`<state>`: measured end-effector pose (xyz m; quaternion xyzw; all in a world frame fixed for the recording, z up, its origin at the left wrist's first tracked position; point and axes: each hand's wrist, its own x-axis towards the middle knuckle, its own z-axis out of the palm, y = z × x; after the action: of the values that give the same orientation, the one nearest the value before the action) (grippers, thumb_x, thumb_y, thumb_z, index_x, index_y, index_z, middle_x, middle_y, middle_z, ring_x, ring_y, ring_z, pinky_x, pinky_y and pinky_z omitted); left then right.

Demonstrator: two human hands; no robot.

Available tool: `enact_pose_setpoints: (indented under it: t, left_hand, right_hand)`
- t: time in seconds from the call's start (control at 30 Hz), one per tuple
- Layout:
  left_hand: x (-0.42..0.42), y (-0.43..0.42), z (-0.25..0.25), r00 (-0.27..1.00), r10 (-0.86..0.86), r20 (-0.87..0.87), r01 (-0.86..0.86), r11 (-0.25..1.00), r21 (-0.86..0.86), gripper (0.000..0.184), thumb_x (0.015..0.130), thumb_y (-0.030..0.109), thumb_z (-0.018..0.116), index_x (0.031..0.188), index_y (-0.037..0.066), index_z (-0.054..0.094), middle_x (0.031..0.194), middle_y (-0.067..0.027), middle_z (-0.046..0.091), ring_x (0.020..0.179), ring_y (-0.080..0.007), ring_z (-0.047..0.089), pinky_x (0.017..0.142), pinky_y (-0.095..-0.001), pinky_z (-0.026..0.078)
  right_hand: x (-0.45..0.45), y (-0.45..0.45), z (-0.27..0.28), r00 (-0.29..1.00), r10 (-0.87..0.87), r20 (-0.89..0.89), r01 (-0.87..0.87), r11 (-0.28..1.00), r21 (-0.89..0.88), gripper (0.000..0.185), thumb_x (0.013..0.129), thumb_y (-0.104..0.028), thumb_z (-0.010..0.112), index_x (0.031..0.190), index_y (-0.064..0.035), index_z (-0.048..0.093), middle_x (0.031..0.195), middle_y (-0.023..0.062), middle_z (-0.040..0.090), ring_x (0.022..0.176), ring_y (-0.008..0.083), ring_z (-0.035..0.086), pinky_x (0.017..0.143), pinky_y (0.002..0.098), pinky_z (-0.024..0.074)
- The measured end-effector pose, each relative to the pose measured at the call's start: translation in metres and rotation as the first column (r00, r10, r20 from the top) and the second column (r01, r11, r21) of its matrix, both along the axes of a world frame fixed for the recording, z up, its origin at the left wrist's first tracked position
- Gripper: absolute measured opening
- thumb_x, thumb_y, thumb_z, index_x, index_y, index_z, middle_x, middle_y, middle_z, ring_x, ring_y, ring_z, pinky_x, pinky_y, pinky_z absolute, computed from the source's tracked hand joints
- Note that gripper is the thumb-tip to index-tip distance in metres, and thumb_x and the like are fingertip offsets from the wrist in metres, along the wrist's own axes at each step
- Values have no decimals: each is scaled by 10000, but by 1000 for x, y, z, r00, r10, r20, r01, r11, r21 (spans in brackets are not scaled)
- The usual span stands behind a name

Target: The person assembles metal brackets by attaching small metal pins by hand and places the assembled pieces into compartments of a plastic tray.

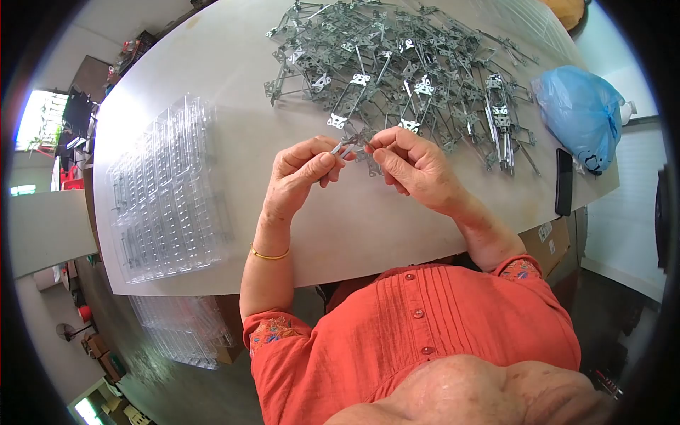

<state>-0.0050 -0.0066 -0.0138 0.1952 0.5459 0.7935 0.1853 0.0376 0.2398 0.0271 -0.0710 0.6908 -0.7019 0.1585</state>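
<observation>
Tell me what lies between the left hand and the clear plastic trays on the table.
Only bare tabletop shows between the left hand and the clear plastic trays, as seen in the head view.

A workshop: metal parts (423, 86) lie heaped beyond the right hand (418, 170), clear trays (168, 202) stacked left of the left hand (296, 176).
</observation>
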Motion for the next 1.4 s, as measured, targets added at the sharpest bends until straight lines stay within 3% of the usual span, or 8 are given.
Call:
enact_pose_setpoints:
  t: [0.13, 0.23, 0.37, 0.67, 0.87, 1.03, 1.17, 1.4]
  left_hand:
    - [0, 0, 2, 999, -14, -33, 13, 1000, -24, 248, 1020, 204, 679, 963, -26, 750, 1058, -115, 733, 742, -90, 592, 606, -232, 457]
    - [1, 0, 1, 998, -6, -68, 0, 996, -84, 267, 1022, 214, 664, 959, -38, 726, 1078, -192, 719, 734, -120, 589, 601, -245, 459]
    - [1, -1, 4, 996, -41, -83, 27, 986, -163, 231, 998, 213, 707, 966, -11, 752, 1053, -90, 728, 769, -90, 597, 637, -233, 471]
    - [3, -2, 11, 980, -170, -104, 145, 966, -213, 209, 979, 193, 735, 927, -9, 738, 1063, -92, 720, 847, -118, 615, 725, -276, 492]
    - [4, -2, 12, 958, -252, -138, 217, 949, -231, 198, 965, 179, 744, 901, -9, 735, 1065, -105, 722, 840, -133, 617, 723, -272, 482]
    - [4, -1, 18, 929, -333, -161, 285, 922, -263, 238, 947, 214, 729, 876, -13, 738, 1059, -180, 723, 782, -169, 636, 701, -293, 502]
    - [5, 0, 10, 995, -95, -18, 89, 973, -212, 297, 997, 261, 695, 911, -21, 730, 1033, -164, 730, 733, -106, 588, 605, -239, 450]
    - [-1, 0, 0, 1000, -10, -1, 10, 997, -81, 282, 1029, 231, 667, 964, -38, 719, 1049, -161, 716, 734, -110, 593, 580, -234, 443]
  right_hand:
    - [0, -1, 2, 999, -11, 32, 11, 1000, 7, 178, 1084, -196, 589, 1170, -45, 633, 793, -43, 588, 696, 33, 549, 560, 215, 424]
    - [-1, 0, 1, 999, -9, 40, 9, 1000, 14, 190, 1087, -200, 583, 1182, -41, 625, 793, -40, 591, 689, 34, 544, 559, 214, 427]
    - [-1, 1, -5, 997, -16, 75, 17, 1000, -8, 220, 1089, -212, 581, 1216, -34, 606, 794, -32, 599, 674, 39, 535, 559, 213, 432]
    - [-8, 7, -8, 960, 124, 251, -43, 951, -306, 273, 1105, -265, 540, 1209, -22, 608, 826, 4, 630, 684, 69, 567, 579, 240, 478]
    - [-8, 8, -3, 969, 120, 215, -101, 990, -98, 259, 1094, -291, 559, 1102, -35, 600, 769, 5, 615, 601, 71, 549, 533, 232, 460]
    - [-3, 7, -6, 996, -90, -19, 90, 995, 46, 246, 1094, -286, 555, 1045, -46, 574, 745, 1, 612, 566, 52, 525, 498, 224, 428]
    - [-3, 9, 0, 993, -117, -23, 116, 992, -47, 172, 1091, -219, 553, 1060, -52, 579, 779, -8, 619, 610, 39, 536, 526, 220, 424]
    - [5, -4, -1, 1000, 5, 23, -6, 1000, 22, 142, 1073, -171, 576, 1136, -53, 623, 799, -43, 590, 686, 23, 526, 591, 201, 435]
